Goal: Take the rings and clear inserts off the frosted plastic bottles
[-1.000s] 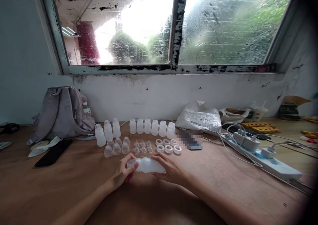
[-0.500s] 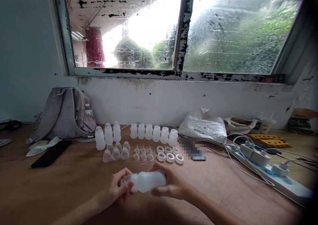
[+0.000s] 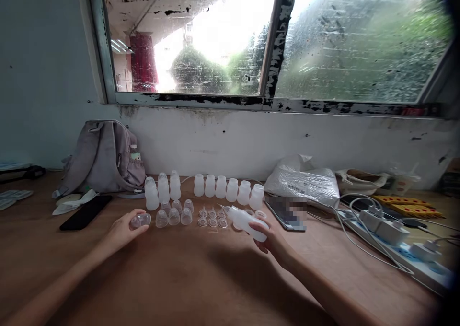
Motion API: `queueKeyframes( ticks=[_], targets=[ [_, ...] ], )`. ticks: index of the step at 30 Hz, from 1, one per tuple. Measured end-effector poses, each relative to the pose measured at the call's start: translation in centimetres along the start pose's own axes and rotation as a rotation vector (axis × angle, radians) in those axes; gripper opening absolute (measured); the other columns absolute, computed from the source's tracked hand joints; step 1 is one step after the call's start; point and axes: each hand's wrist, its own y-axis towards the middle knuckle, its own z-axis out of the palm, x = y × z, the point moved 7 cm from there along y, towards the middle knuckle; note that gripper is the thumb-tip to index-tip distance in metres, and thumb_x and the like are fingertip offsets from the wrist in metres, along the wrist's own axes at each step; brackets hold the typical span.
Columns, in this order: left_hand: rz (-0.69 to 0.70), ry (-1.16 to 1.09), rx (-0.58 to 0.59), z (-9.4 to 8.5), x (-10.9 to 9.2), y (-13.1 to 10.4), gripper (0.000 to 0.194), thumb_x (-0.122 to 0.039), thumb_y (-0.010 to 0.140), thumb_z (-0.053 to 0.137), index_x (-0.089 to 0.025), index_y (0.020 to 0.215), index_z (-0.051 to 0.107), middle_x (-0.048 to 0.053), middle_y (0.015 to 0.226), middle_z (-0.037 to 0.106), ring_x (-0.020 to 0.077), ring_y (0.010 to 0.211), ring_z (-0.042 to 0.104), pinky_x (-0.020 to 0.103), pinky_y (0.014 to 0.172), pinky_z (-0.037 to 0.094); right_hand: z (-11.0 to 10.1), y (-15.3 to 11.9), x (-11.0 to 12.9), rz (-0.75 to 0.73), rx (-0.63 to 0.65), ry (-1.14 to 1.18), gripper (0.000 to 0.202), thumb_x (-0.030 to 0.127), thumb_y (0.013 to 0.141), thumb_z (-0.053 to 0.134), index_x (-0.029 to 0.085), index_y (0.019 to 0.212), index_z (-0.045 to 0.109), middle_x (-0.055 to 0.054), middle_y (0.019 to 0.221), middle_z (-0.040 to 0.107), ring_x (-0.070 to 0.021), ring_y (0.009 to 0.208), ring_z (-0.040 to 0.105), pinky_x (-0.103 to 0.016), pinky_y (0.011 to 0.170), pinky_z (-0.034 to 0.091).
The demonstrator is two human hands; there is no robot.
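My left hand [image 3: 122,230] grips a clear dome-shaped cap [image 3: 141,220], left of several matching caps [image 3: 174,215] on the table. In my right hand [image 3: 270,239] lies a frosted white baby bottle [image 3: 246,222], tilted with its collar and thin clear nipple pointing up and left. The bottle is above the white collar rings and partly hides them. Several clear nipples [image 3: 212,222] lie in two rows just left of it. Behind stand several open frosted bottles [image 3: 220,187] in a row, and three capped bottles [image 3: 163,189] further left.
A black phone [image 3: 85,213] lies at the left, before a grey backpack [image 3: 104,158]. At the right are another phone [image 3: 285,215], a silver plastic bag [image 3: 305,182] and a white power strip [image 3: 402,251] with plugs and loose cables. The window wall [image 3: 201,144] bounds the table's far side.
The clear cap has come off the bottle. My left hand has carried it left, and my right hand has taken the bottle forward and right. The camera view has shifted slightly.
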Motion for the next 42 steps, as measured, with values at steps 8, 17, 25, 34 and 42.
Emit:
queueKeyframes(
  ticks=[8,17,25,34,42],
  targets=[
    [-0.023,0.302,0.109,3.0,0.6,3.3,0.053,-0.047,0.064,0.049,-0.015,0.106,0.044,0.011,0.096,0.060,0.0294,0.092,0.056,0.033,0.074,0.040,1.9,-1.2,-1.7,0.083,0.068,-0.063,0.032,0.038,0.068,0.058,0.023,0.094,0.049,0.004,0.053,0.049,-0.0080,0.037,0.041,-0.017,0.030,0.025],
    [-0.026,0.280,0.087,2.1,1.1,3.0,0.075,-0.051,0.062,0.054,-0.010,0.120,0.032,0.012,0.090,0.058,0.0303,0.086,0.057,0.034,0.069,0.042,2.4,-1.6,-1.6,0.063,0.097,-0.107,0.031,0.037,0.070,0.056,0.021,0.096,0.053,0.003,0.050,0.049,-0.0085,0.036,0.039,-0.020,0.032,0.025],
    [0.537,0.201,-0.129,7.0,-12.1,-4.0,0.047,-0.037,0.076,0.049,-0.024,0.119,0.036,0.008,0.113,0.048,0.0253,0.102,0.047,0.033,0.078,0.042,2.9,-1.7,-1.7,0.056,0.138,-0.133,0.025,0.037,0.069,0.057,0.022,0.090,0.052,0.003,0.055,0.051,-0.0080,0.038,0.040,-0.019,0.032,0.026],
    [0.750,0.092,0.091,15.1,-18.5,-3.4,0.020,-0.022,0.076,0.041,-0.017,0.092,0.051,0.009,0.080,0.062,0.0222,0.070,0.058,0.030,0.056,0.041,3.2,-2.3,-1.1,0.012,0.175,-0.318,0.031,0.037,0.064,0.063,0.021,0.088,0.050,0.004,0.058,0.050,-0.0055,0.036,0.039,-0.016,0.030,0.026],
    [0.721,0.131,0.116,14.7,-17.7,-3.8,0.023,-0.016,0.061,0.049,-0.017,0.084,0.050,0.007,0.072,0.064,0.0225,0.064,0.060,0.027,0.051,0.038,4.4,-3.6,0.7,-0.368,0.217,-0.591,0.035,0.039,0.066,0.062,0.019,0.092,0.050,-0.002,0.081,0.058,-0.0160,0.069,0.055,-0.023,0.054,0.043]
  ],
)
